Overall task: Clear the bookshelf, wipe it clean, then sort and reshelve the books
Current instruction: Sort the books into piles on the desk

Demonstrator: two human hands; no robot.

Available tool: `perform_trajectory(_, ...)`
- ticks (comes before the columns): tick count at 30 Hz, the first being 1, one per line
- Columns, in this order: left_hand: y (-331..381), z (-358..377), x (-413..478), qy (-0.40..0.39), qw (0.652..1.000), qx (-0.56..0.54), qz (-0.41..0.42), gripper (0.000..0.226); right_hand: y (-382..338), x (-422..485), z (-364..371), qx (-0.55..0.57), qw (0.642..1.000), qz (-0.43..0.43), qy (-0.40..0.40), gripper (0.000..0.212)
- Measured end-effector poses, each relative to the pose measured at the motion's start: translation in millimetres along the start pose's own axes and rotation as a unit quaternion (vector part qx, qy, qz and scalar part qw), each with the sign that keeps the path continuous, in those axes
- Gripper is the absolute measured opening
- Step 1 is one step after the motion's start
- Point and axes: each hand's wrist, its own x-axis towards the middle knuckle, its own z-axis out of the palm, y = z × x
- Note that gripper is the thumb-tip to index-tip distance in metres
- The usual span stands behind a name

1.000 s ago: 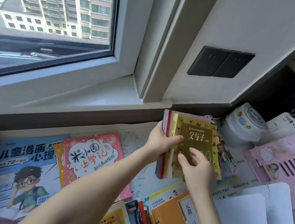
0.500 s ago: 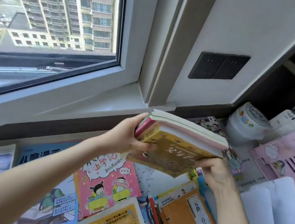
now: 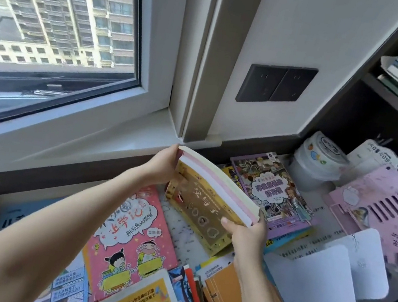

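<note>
Sorting step: your left hand (image 3: 163, 168) and right hand (image 3: 247, 235) clamp the book stack (image 3: 213, 201) over the desk's (image 3: 179, 231) back edge; next, pick its pile.

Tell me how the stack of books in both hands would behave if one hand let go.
Probably splays: the stack of books shows white, pink and cream page blocks, so separate volumes, gripped only at opposite ends by the left hand and right hand. The gold cover looks glossy, likely slippery. Thick blocks suggest stiff and fairly heavy.
</note>
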Motion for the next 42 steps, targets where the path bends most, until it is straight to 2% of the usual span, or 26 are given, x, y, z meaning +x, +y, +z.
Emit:
perform_trajectory(3,12,3,12,-0.006,0.998,0.065,0.01,0.063,0,2,-2,-0.02,1.0,-0.004,0.019,0.093)
perform_trajectory(6,24,7,20,-0.016,0.993,0.12,0.006,0.082,5,9,-4,-0.058,0.998,-0.008,0.039,0.093)
perform_trajectory(8,32,9,26,-0.028,0.989,0.144,-0.001,0.086,9,9,-3,-0.06,0.997,0.005,0.048,0.091)
perform_trajectory(13,54,19,44,-0.05,0.985,0.166,0.004,0.072,16,18,-6,0.038,0.989,0.138,0.039,0.08)
perform_trajectory(15,53,28,50,-0.069,0.98,0.188,-0.002,0.067,20,21,-4,0.038,0.984,0.172,0.021,0.085)
perform_trajectory(16,51,31,50,-0.075,0.977,0.199,-0.005,0.064,23,22,-2,0.027,0.983,0.184,0.01,0.085)
perform_trajectory(19,44,45,46,-0.087,0.971,0.221,-0.002,0.059,24,25,1,0.004,0.977,0.213,0.001,0.065)
perform_trajectory(22,38,52,40,-0.083,0.967,0.24,0.008,0.062,21,27,2,-0.04,0.972,0.23,-0.02,0.079)
perform_trajectory(25,34,52,37,-0.079,0.963,0.257,0.006,0.054,18,25,-1,-0.141,0.965,0.216,-0.045,0.071)
perform_trajectory(27,34,53,33,-0.082,0.96,0.266,0.006,0.052,16,26,-9,-0.299,0.938,0.176,-0.022,0.051)
perform_trajectory(29,32,53,31,-0.078,0.959,0.272,0.011,0.048,11,32,-20,-0.456,0.881,0.099,0.074,0.037)
perform_trajectory(32,30,53,29,-0.07,0.96,0.27,0.017,0.039,-2,48,-34,-0.534,0.826,-0.013,0.177,0.035)
perform_trajectory(34,29,54,27,-0.07,0.961,0.266,0.015,0.04,0,66,-40,-0.575,0.805,-0.036,0.143,0.061)
perform_trajectory(36,29,56,24,-0.077,0.963,0.258,0.014,0.042,11,83,-43,-0.629,0.775,-0.014,0.053,0.083)
perform_trajectory(38,28,56,23,-0.082,0.965,0.247,0.016,0.041,22,95,-45,-0.655,0.755,-0.001,-0.01,0.086)
perform_trajectory(42,28,55,19,-0.083,0.971,0.225,0.014,0.037,24,103,-53,-0.698,0.715,-0.029,-0.03,0.075)
